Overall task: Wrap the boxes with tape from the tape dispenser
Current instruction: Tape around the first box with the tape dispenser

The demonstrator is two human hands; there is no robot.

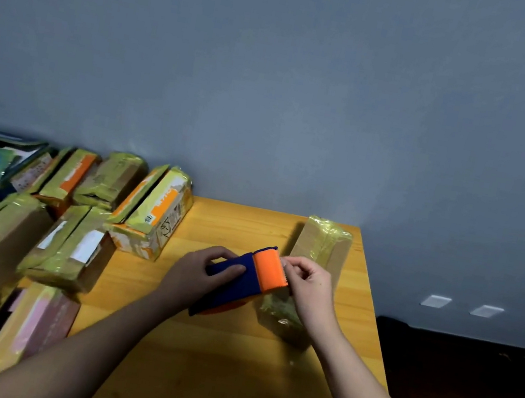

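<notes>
A blue tape dispenser (242, 282) with an orange cutter head (269, 270) is held above the wooden table (210, 357). My left hand (198, 275) grips its blue body from the left. My right hand (307, 286) pinches at the orange head's edge, where the tape end comes out; the tape itself is too thin to make out. A brown box wrapped in yellowish tape (320, 247) lies just behind and under my right hand, reaching toward the table's far right corner.
Several taped boxes (72, 247) are piled across the table's left side, one with orange print (154, 212) nearest the dispenser. A grey wall stands behind. The table's right edge (370, 314) drops to a dark floor.
</notes>
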